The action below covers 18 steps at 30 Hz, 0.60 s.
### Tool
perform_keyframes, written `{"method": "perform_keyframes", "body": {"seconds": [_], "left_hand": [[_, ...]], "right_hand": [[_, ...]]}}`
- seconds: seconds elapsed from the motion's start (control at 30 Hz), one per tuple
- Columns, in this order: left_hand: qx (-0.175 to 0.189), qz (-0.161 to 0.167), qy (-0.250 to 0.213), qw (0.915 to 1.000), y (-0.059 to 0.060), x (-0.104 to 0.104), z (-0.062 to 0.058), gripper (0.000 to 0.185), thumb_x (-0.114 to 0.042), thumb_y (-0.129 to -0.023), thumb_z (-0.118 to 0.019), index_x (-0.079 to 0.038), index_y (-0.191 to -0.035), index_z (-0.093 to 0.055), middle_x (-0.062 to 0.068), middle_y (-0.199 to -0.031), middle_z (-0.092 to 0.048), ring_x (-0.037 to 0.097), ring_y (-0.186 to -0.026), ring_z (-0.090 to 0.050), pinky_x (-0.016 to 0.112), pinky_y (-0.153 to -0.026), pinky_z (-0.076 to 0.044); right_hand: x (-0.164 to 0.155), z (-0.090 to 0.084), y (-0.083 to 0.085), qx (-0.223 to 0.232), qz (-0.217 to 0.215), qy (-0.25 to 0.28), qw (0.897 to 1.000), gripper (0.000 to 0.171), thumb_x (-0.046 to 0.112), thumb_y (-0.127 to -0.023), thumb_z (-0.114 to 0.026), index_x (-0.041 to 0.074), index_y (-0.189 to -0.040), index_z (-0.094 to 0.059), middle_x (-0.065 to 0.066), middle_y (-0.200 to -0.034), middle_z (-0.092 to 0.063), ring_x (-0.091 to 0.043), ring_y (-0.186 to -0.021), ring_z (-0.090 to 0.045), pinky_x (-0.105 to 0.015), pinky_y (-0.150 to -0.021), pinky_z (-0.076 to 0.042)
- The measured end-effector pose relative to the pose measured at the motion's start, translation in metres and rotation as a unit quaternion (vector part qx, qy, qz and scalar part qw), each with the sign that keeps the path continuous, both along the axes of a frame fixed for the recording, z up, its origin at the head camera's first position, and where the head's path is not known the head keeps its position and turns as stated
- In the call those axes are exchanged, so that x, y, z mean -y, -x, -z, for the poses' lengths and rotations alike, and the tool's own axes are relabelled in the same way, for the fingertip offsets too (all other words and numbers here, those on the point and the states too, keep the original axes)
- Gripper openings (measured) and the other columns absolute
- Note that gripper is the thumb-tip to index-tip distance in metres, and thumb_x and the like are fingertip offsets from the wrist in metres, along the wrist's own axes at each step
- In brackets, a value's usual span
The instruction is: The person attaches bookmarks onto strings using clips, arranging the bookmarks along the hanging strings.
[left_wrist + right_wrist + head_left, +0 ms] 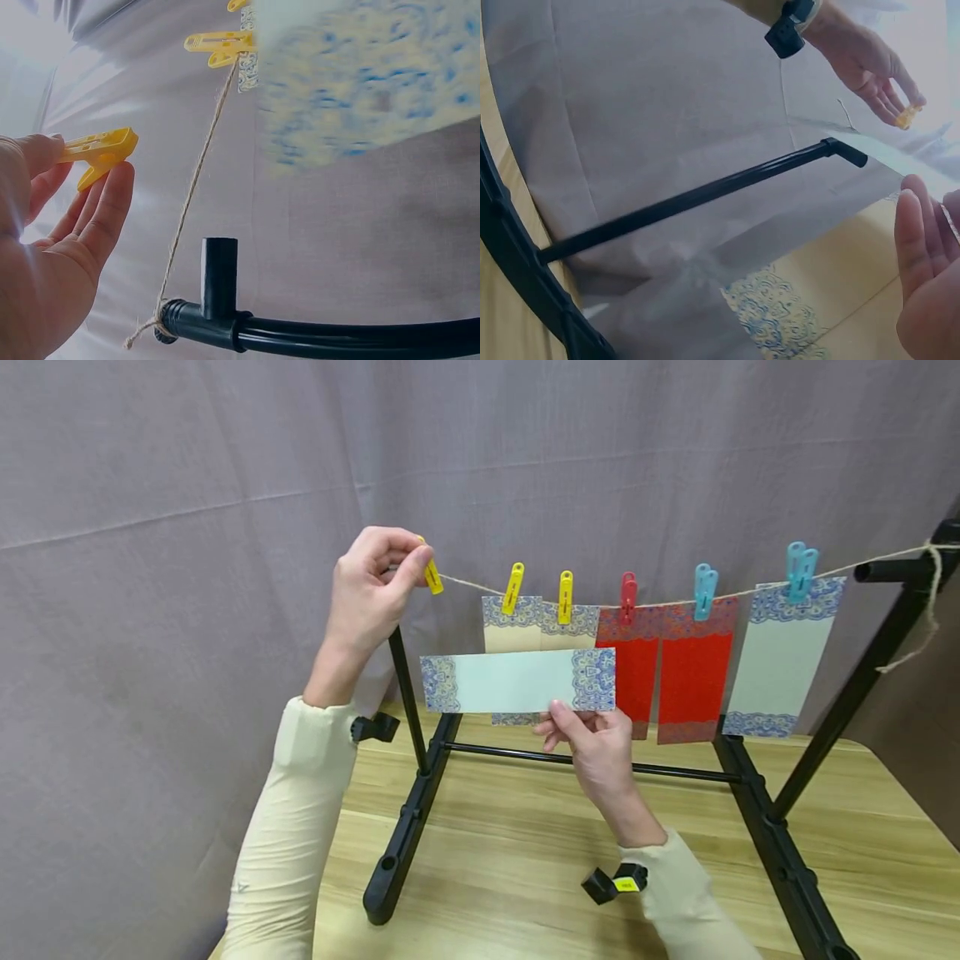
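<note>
In the head view my left hand [375, 585] pinches a yellow clothespin [433, 578] between thumb and fingers, near the left part of the twine [472, 585]. The left wrist view shows the clothespin [101, 150] apart from the twine. My right hand [596, 747] holds a pale blue card [513, 683] by its lower edge, thumb in front. The card lies sideways, with blue lace patterns at both ends, and hides part of two cream cards [513, 639] hanging behind it.
Yellow [566, 597], red [628, 597] and blue clothespins [703, 592] hold cards on the twine, including two red cards [693, 681] and another pale blue card [783, 660]. A black frame [832, 718] carries the twine above a wooden table [540, 852]. Behind hangs a grey cloth [187, 610].
</note>
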<state>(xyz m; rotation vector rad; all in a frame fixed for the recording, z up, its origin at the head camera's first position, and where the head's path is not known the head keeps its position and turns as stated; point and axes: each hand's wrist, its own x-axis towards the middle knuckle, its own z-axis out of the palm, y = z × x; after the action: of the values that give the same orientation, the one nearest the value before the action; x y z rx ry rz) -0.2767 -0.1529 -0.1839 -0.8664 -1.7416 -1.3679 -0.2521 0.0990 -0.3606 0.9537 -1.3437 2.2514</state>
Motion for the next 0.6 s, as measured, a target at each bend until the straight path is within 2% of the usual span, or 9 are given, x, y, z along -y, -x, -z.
{"method": "perform_keyframes", "body": {"seconds": [0.1,0.17,0.33,0.47,0.6], "left_hand": [[0.003,-0.001,-0.004,1.0000,0.001,0.003,0.001,0.017,-0.005,-0.092,-0.067,0.010,-0.098,-0.063,0.006,-0.091,-0.065,0.012,-0.068,-0.067,0.029,-0.068,-0.059],[0.002,-0.002,-0.008,1.0000,0.002,0.005,0.002,0.017,-0.005,-0.091,-0.067,0.010,-0.098,-0.063,0.008,-0.091,-0.064,0.011,-0.068,-0.067,0.027,-0.068,-0.058],[0.013,-0.013,-0.016,0.9997,0.001,0.007,-0.005,0.014,-0.006,-0.091,-0.068,0.006,-0.097,-0.065,0.005,-0.091,-0.065,0.011,-0.071,-0.067,0.019,-0.066,-0.055],[0.027,-0.013,-0.016,0.9994,0.004,0.006,-0.013,0.018,-0.007,-0.090,-0.069,0.004,-0.104,-0.065,0.005,-0.093,-0.066,0.011,-0.078,-0.068,0.019,-0.070,-0.054],[0.048,-0.009,-0.009,0.9988,0.009,0.005,-0.021,0.033,-0.002,-0.089,-0.069,0.003,-0.121,-0.060,0.006,-0.100,-0.064,0.013,-0.090,-0.068,0.020,-0.078,-0.055]], "right_hand": [[0.000,0.002,0.000,0.014,-0.044,0.022,0.999,0.021,-0.012,-0.094,-0.053,-0.003,-0.106,-0.068,-0.011,-0.090,-0.077,-0.019,-0.075,-0.074,-0.028,-0.057,-0.058],[0.000,0.004,0.001,0.019,-0.094,0.045,0.994,0.026,-0.012,-0.095,-0.049,-0.003,-0.109,-0.069,-0.014,-0.095,-0.076,-0.021,-0.080,-0.075,-0.029,-0.059,-0.059],[0.012,0.011,0.004,0.061,-0.204,0.117,0.970,0.030,-0.012,-0.097,-0.045,-0.001,-0.111,-0.069,-0.019,-0.103,-0.074,-0.024,-0.084,-0.075,-0.031,-0.062,-0.060],[0.029,0.019,0.006,0.104,-0.233,0.139,0.957,0.028,-0.009,-0.098,-0.045,0.000,-0.107,-0.070,-0.017,-0.104,-0.074,-0.022,-0.085,-0.076,-0.029,-0.063,-0.060],[0.049,0.025,0.010,0.159,-0.245,0.155,0.944,0.027,-0.003,-0.099,-0.048,0.003,-0.097,-0.074,-0.013,-0.103,-0.075,-0.017,-0.085,-0.075,-0.026,-0.064,-0.059]]}}
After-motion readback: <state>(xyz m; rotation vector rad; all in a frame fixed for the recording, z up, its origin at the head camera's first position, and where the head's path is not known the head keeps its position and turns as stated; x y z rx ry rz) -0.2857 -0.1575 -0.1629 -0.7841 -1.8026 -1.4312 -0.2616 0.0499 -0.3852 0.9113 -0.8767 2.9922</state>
